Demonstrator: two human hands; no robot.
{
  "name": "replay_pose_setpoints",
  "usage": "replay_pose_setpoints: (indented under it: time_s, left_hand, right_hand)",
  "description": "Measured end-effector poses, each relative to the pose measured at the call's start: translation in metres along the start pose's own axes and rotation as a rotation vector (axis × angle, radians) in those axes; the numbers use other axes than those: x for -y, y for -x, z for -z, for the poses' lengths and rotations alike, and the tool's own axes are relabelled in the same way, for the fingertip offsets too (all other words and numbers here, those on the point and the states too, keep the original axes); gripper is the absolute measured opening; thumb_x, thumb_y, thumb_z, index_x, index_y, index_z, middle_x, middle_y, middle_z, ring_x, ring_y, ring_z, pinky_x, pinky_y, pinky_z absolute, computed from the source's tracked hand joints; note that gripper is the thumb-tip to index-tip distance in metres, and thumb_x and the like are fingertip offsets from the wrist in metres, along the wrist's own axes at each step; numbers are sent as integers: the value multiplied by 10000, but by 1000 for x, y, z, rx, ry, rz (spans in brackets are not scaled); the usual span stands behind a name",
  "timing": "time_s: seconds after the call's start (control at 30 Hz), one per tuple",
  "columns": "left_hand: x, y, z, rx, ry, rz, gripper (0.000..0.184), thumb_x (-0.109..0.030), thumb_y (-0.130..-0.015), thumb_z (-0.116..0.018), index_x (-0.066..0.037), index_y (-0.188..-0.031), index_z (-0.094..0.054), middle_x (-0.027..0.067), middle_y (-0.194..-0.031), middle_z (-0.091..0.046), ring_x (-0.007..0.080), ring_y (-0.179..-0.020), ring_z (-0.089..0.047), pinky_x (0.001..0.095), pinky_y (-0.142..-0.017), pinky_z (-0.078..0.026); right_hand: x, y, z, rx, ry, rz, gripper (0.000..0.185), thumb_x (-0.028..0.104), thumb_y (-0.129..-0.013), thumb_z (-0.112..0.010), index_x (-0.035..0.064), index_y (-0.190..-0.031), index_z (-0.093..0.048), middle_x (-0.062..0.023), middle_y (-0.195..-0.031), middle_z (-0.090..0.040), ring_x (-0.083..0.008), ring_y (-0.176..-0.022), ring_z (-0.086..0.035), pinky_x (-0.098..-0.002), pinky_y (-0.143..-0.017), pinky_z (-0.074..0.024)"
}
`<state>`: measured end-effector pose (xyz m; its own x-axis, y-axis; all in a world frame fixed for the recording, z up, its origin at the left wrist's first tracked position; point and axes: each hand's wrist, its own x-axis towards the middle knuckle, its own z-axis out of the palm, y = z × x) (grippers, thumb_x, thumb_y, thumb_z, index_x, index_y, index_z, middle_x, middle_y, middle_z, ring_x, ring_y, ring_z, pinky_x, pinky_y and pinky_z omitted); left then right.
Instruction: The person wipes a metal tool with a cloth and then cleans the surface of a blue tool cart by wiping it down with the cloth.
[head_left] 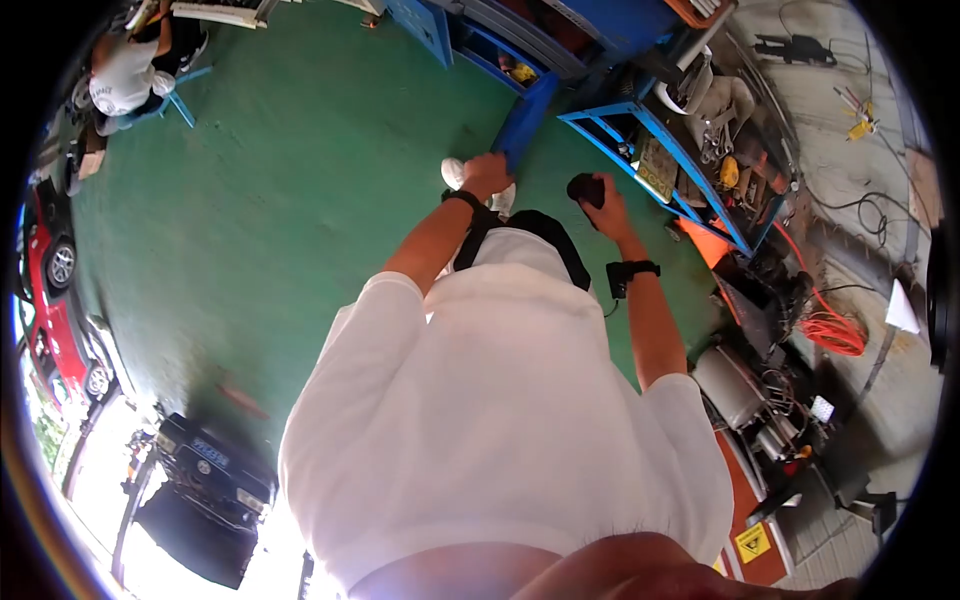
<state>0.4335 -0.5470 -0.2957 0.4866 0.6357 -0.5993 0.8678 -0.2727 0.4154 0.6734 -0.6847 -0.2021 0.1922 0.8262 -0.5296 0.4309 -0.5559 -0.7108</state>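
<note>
My left hand [488, 176], with a black band at the wrist, is at the near end of a narrow blue door [528, 118], its fingers closed round the edge. The door stands out from a blue cabinet [535, 45]. To the right, my right hand [607, 208] is wrapped round a small black object [585, 188], whose kind I cannot make out. A black device is strapped to that wrist. White shoes [453, 173] show beside and below my left hand.
A blue-framed shelf [660, 150] with tools and parts stands at the right. Beyond it lie an orange hose coil [834, 331] and a metal cylinder [728, 386]. Another person [125, 75] sits at the upper left. A red car [62, 300] is at the far left.
</note>
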Motion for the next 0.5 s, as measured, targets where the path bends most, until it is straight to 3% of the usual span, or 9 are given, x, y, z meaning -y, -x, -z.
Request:
replay_pose_setpoints:
  time_s: [0.07,0.1,0.33,0.4,0.43,0.5]
  left_hand:
    - [9,-1,6,30,38,9,528,-431,-769,-703,-74,-1146,-610,173,-1056,-668,366,-957,-674,481,-794,-553]
    - [12,4,8,-25,80,12,488,-384,-773,-706,-81,-1144,-614,177,-1089,-652,364,-950,-677,486,-791,-556]
    - [36,19,1,-151,112,127,436,-371,-798,-701,-139,-1162,-636,162,-1181,-625,339,-1034,-647,453,-855,-542]
    - [37,29,-1,-189,169,159,437,-369,-796,-713,-146,-1165,-641,145,-1155,-636,333,-1033,-650,450,-850,-547]
    - [35,34,3,-231,210,172,437,-367,-795,-724,-153,-1168,-646,128,-1129,-646,326,-1032,-653,447,-845,-551]
    - [25,46,14,-220,292,331,444,-403,-800,-717,-177,-1176,-648,122,-1136,-652,325,-1049,-647,448,-856,-544]
  right_hand:
    - [6,-25,0,-155,217,344,562,102,-767,-731,86,-1265,-471,-221,-1152,-602,-407,-1082,-577,-460,-906,-484]
    - [10,-42,-2,-162,325,407,565,88,-753,-725,92,-1257,-470,-208,-1191,-588,-415,-1062,-571,-466,-903,-478]
    - [66,-142,-17,-129,621,560,546,72,-730,-694,107,-1222,-460,-182,-1161,-607,-410,-1028,-573,-491,-958,-414]
    - [62,-172,-21,-158,673,693,546,123,-717,-732,139,-1191,-461,-188,-1148,-616,-396,-1015,-596,-505,-851,-481]
    - [71,-174,-25,-134,676,714,546,123,-717,-732,139,-1191,-461,-188,-1148,-616,-396,-1015,-596,-505,-851,-481]
    - [88,-175,-39,-12,540,391,522,189,-710,-745,145,-1150,-466,-199,-1033,-652,-409,-945,-624,-508,-798,-497]
